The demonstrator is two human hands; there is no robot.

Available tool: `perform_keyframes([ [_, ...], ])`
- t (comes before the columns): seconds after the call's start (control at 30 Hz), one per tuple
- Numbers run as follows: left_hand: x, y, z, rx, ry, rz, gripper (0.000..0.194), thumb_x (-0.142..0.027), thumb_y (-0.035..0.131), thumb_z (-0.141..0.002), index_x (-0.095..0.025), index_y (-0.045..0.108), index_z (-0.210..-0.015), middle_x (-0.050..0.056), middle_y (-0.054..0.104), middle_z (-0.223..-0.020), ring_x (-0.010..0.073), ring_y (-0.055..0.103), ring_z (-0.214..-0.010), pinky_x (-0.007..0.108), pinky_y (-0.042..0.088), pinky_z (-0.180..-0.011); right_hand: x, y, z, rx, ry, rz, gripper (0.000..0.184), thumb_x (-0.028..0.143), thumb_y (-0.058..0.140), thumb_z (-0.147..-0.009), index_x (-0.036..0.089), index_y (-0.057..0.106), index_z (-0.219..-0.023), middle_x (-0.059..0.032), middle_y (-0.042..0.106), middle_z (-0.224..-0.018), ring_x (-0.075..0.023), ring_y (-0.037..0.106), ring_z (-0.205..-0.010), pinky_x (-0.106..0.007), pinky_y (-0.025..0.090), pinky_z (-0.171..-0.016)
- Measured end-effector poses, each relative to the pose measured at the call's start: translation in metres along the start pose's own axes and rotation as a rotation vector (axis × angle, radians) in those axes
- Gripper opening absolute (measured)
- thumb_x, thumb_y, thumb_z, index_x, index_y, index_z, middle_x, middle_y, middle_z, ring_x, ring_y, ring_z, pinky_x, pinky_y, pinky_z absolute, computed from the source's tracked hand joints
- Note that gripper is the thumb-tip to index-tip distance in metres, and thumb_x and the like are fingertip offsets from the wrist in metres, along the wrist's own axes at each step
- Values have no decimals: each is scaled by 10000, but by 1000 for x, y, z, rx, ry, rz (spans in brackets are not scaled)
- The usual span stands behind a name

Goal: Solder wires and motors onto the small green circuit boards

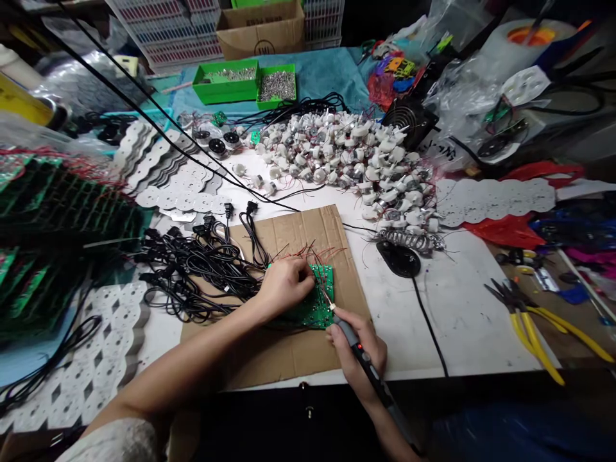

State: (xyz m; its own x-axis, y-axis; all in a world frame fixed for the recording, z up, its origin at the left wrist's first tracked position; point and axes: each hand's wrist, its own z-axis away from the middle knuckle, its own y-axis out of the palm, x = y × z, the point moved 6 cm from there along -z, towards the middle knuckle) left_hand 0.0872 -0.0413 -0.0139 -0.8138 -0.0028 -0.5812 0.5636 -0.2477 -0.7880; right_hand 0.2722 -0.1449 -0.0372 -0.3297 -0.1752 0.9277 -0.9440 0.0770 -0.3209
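Note:
A green circuit board (312, 314) with thin red and black wires (308, 251) lies on a sheet of brown cardboard (269, 359). Over the board's upper left part is my left hand (287, 282), its fingers closed in a pinch; what they hold, likely a thin wire, is hidden. My right hand (359, 346) grips a grey soldering iron (353, 339) with a lit red light. The iron's tip points at the board's right edge, close to the wires.
Black power cords (212, 269) are heaped left of the board. Behind lies a large pile of small white motors (337, 151). Stacked circuit boards (72, 199) stand at far left. On the right are a black solder stand (398, 258) with a coil and yellow-handled pliers (529, 327).

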Motion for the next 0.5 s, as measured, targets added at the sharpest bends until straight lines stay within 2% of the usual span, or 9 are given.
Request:
perform_keyframes([
  [0.2,0,-1,-7,72,-46,39,88,-168,629,-798,-178,687,-733,27,736,-786,172,653,-733,267,424,-692,-6,3,-3,20,-14,-7,249,321,655,-1010,235,713,-1237,-29,800,-873,-186,779,-657,-253,673,-642],
  [0.3,1,-1,-9,99,-58,59,90,-176,634,-796,-178,688,-725,17,720,-751,163,641,-708,263,409,-670,-4,2,-3,3,27,-16,245,330,661,-1010,242,721,-1231,-24,799,-873,-183,778,-654,-256,673,-652],
  [0.4,2,0,-9,104,-52,61,97,-177,631,-798,-178,682,-715,14,713,-735,160,635,-701,263,403,-668,-4,2,-3,-3,82,-5,254,348,657,-1014,242,725,-1234,-20,797,-860,-181,780,-664,-249,669,-646],
  [0.5,3,0,-9,102,-52,50,85,-181,635,-794,-176,685,-726,21,721,-750,168,643,-712,265,407,-670,-1,2,-4,11,53,-5,251,340,661,-1011,239,724,-1232,-20,797,-859,-178,779,-662,-241,665,-632],
])
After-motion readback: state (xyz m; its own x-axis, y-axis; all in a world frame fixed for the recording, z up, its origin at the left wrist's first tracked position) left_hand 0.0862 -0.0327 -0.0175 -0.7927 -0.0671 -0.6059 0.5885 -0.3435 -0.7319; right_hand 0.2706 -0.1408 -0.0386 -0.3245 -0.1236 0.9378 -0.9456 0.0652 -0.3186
